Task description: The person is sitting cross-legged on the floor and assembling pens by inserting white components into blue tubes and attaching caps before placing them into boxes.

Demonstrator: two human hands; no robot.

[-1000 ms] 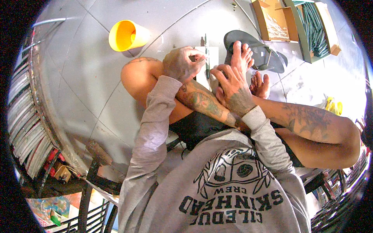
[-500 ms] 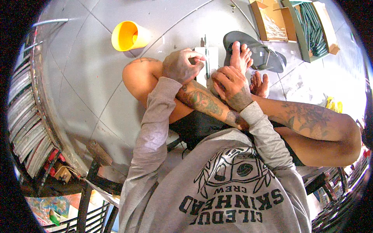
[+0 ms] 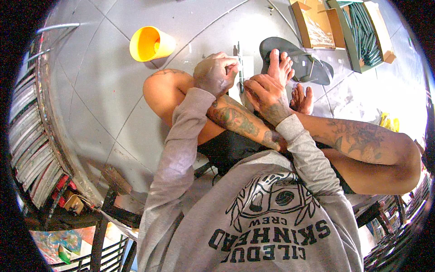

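Person seated, knees up, grey sleeves entering from lower edge; forearms cross over the lap. Left hand [image 3: 216, 72] curled shut, fingertips pinched on the thin dark rod [image 3: 240, 72], which stands roughly upright btwn both hands, over a pale strip on the floor. Right hand [image 3: 267, 93] closed too, fingers bent at the rod's lower end, just beside the left; can't tell how much of the rod it actually clamps. Left knee [image 3: 163, 90] sits directly under/left of left hand, tight. Bare foot [image 3: 278, 68] touches right hand's far side, toes on a grey sandal [image 3: 301, 63]; second foot [image 3: 302, 97] just right of the right hand. So hands boxed in: knee left, feet right, little slack. Open floor only to the left and beyond. Yellow plastic cup [image 3: 149, 44] lies on its side, near, up-left of left hand, apart from it. Farther right: open cardboard box [image 3: 315, 22], then a tray of dark green sticks [image 3: 367, 34], well apart. Floor [image 3: 90, 90] grey tile w/ grout lines, scuffed. Stacked panels along left rim.
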